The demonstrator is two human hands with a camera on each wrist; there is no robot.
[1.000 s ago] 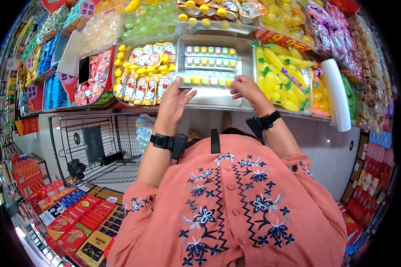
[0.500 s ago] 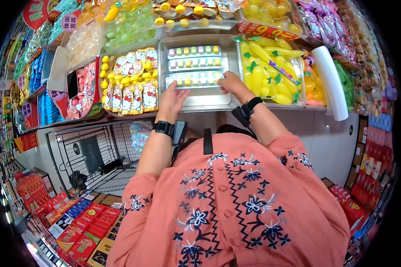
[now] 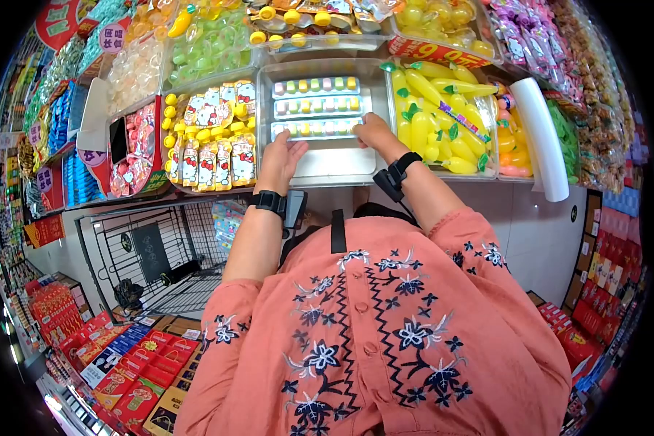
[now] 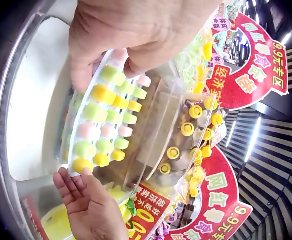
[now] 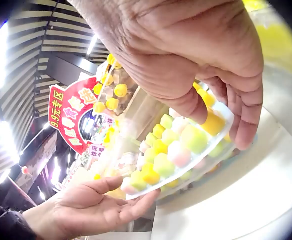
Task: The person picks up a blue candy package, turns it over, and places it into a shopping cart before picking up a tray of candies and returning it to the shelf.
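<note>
Head, shelf: jelly tray (image 3: 316,128) lies in the metal bin (image 3: 327,166), just below two like it; shop racks around.
Left wrist: left hand (image 4: 136,30), fingers straight, props one end.
Right wrist: right hand (image 5: 186,50), fingers clamped on the other end.
Change: tray now deeper in the bin.

Both forearms raised forward; left hand (image 3: 280,156) pinches one end of the tray (image 3: 320,128) between thumb and fingers; right hand (image 3: 374,131) curls its fingers over the opposite end.
</note>
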